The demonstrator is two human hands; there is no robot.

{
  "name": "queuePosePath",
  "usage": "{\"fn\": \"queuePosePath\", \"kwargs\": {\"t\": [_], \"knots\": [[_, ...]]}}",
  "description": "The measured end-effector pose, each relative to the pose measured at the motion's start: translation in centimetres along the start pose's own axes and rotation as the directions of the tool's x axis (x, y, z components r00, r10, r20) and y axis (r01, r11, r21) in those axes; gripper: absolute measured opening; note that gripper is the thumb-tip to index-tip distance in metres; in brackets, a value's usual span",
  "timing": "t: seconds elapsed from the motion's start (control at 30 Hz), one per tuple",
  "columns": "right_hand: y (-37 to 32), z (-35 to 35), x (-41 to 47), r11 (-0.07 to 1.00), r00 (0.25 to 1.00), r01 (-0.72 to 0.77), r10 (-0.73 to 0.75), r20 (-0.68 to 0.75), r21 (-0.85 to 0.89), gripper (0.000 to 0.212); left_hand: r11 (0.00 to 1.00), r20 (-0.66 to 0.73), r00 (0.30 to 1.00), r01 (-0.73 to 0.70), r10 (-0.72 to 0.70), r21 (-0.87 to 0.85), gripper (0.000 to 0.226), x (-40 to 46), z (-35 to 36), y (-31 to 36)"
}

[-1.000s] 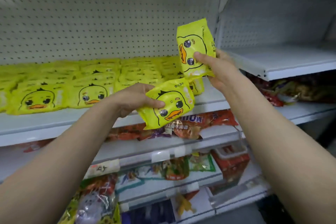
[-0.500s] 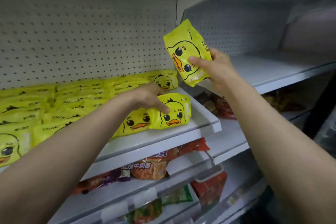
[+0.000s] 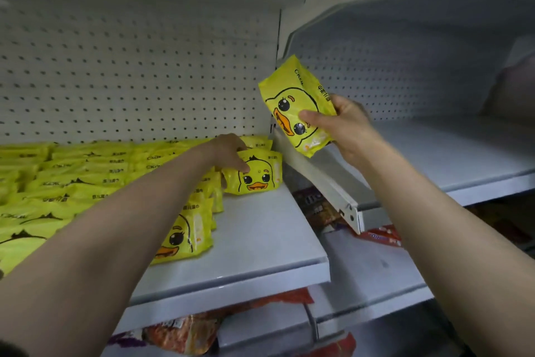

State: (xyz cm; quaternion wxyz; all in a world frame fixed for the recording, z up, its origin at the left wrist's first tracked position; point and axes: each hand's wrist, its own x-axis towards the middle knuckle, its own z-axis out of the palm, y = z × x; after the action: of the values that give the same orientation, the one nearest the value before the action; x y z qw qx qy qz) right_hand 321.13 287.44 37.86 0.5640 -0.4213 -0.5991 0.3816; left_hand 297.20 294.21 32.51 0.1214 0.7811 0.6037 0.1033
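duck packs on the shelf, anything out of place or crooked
Nothing looks spilled or torn. The pack that the left hand grips stands near the back right, past the end of the overlapping rows. A second pack is tilted in the right hand, off the shelf.

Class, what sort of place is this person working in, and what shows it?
Probably a shop aisle: white metal shelves with a perforated back panel, rows of identical yellow duck-printed packets, and red snack bags stocked below.
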Motion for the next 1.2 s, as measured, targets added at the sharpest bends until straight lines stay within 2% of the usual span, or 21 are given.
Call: {"fn": "queuePosePath", "kwargs": {"t": [0.23,0.43,0.67,0.77,0.87,0.93,1.0,1.07,1.13,1.2], "knots": [[1.5,-1.2,2.3,0.998,0.999,0.022,-0.02,0.027,-0.062,0.034,0.996,-0.108,0.994,0.025,-0.015,0.09,0.067,2.7,0.9,-1.8],[2.0,-1.4,3.4,0.998,0.998,0.017,-0.013,0.061,-0.057,0.034,0.996,-0.165,0.986,0.024,-0.008,0.091,0.058,4.1,0.8,-2.5],[3.1,-1.0,4.1,0.996,0.993,-0.019,0.028,0.111,-0.088,0.036,0.981,-0.184,0.977,0.131,-0.104,0.143,0.06,4.2,1.2,-3.2],[3.3,-0.4,4.3,0.994,0.991,-0.034,0.048,0.127,-0.108,0.033,0.98,-0.211,0.972,0.133,-0.1,0.147,0.058,3.8,1.5,-3.7],[3.4,0.2,4.8,0.983,0.982,-0.023,0.057,0.182,-0.183,0.033,0.991,-0.258,0.964,0.095,-0.068,0.094,0.046,3.4,1.0,-4.4],[3.5,0.6,5.5,0.966,0.976,0.003,0.054,0.212,-0.259,0.032,0.997,-0.35,0.934,0.058,-0.075,-0.06,0.035,2.7,-0.1,-4.9],[3.5,1.3,6.3,0.927,0.967,0.043,0.055,0.249,-0.373,0.034,0.972,-0.469,0.877,-0.003,-0.11,-0.234,0.026,1.4,-1.5,-4.9],[3.2,2.4,7.0,0.844,0.948,0.114,0.066,0.312,-0.525,0.036,0.954,-0.543,0.833,-0.069,-0.107,-0.292,0.024,0.0,-2.6,-4.6],[2.7,3.9,7.4,0.741,0.911,0.187,0.116,0.396,-0.645,0.036,0.937,-0.551,0.832,-0.138,-0.065,-0.32,0.026,-1.2,-3.2,-4.2],[2.6,5.7,7.7,0.624,0.861,0.273,0.18,0.475,-0.732,0.041,0.904,-0.494,0.869,-0.194,-0.022,-0.38,0.023,-2.1,-3.2,-3.9]]}}
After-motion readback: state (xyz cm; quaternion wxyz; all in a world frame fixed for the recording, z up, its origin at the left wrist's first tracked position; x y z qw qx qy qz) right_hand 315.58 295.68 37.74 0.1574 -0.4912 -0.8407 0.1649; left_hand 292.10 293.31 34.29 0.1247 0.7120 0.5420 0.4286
